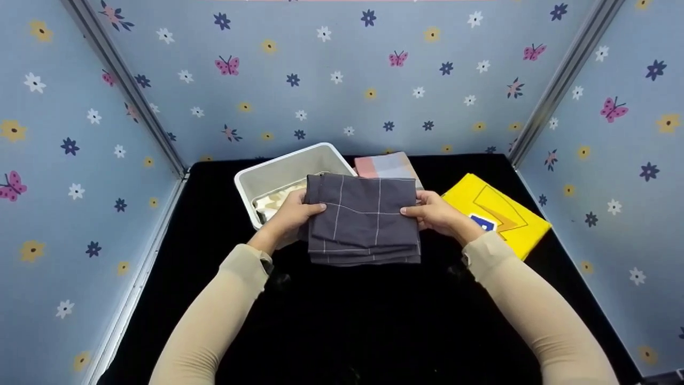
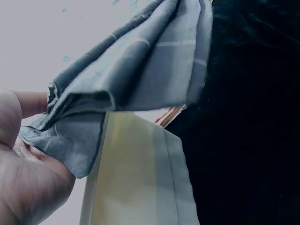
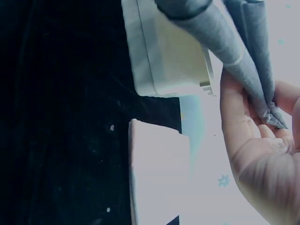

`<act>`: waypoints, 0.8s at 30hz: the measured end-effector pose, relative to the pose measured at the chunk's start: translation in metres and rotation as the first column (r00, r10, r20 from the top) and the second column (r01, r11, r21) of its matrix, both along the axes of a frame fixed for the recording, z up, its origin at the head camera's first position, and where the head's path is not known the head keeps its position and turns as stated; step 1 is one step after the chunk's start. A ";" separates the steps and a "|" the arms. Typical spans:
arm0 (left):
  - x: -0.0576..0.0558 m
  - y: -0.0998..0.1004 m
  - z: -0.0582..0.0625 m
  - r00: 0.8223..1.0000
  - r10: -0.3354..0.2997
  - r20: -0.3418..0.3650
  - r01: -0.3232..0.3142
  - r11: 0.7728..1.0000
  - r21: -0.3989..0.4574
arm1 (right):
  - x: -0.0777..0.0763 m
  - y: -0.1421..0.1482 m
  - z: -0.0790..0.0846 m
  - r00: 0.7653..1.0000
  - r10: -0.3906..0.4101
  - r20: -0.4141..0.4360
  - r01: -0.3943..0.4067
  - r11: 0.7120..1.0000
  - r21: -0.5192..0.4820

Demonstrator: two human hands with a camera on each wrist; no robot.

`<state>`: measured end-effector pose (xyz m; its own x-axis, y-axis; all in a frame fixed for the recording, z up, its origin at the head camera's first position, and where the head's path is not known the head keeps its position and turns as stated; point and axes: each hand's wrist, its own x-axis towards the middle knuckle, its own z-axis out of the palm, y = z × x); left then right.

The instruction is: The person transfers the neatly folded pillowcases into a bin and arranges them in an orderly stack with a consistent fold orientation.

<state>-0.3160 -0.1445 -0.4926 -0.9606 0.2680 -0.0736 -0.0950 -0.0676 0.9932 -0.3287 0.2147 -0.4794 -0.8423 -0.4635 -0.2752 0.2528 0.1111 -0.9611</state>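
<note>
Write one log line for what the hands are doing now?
left hand: grips grey cloth | right hand: grips it too | cloth: folded, above white bin

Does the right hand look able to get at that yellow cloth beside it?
Probably yes: the yellow cloth lies uncovered just beside the right hand, but that hand now grips the grey cloth and would have to release it.

Left hand (image 1: 288,214): fingers curled, thumb on top, pinching.
Right hand (image 1: 435,213): mirrors it, level with the left.
Arms: beige sleeves, reaching forward from the near tabletop edge.
</note>
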 end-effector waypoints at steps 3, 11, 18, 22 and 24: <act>0.000 -0.007 0.003 1.000 0.005 -0.030 -0.005 1.000 -0.024 | -0.003 -0.005 0.003 1.000 0.022 0.009 -0.022 1.000 0.008; 0.001 -0.021 0.009 0.999 0.011 -0.053 -0.014 0.998 -0.057 | -0.008 -0.020 0.012 0.997 0.035 0.071 -0.034 0.999 -0.021; 0.001 -0.031 0.011 0.995 0.085 -0.060 -0.091 0.991 -0.100 | -0.011 -0.031 0.019 0.995 0.016 0.095 -0.013 0.999 -0.040; 0.001 -0.033 0.013 0.986 0.158 -0.047 -0.161 0.983 -0.090 | -0.016 -0.037 0.023 0.997 -0.019 0.079 0.021 1.000 -0.022; 0.001 -0.035 0.014 0.981 0.192 -0.039 -0.195 0.977 -0.086 | -0.018 -0.041 0.024 0.997 -0.051 0.063 0.051 0.999 -0.004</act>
<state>-0.3153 -0.1794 -0.4788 -0.9958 0.0705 -0.0589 -0.0585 0.0072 0.9983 -0.3468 0.1733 -0.4553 -0.8459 -0.4222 -0.3257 0.3181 0.0908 -0.9437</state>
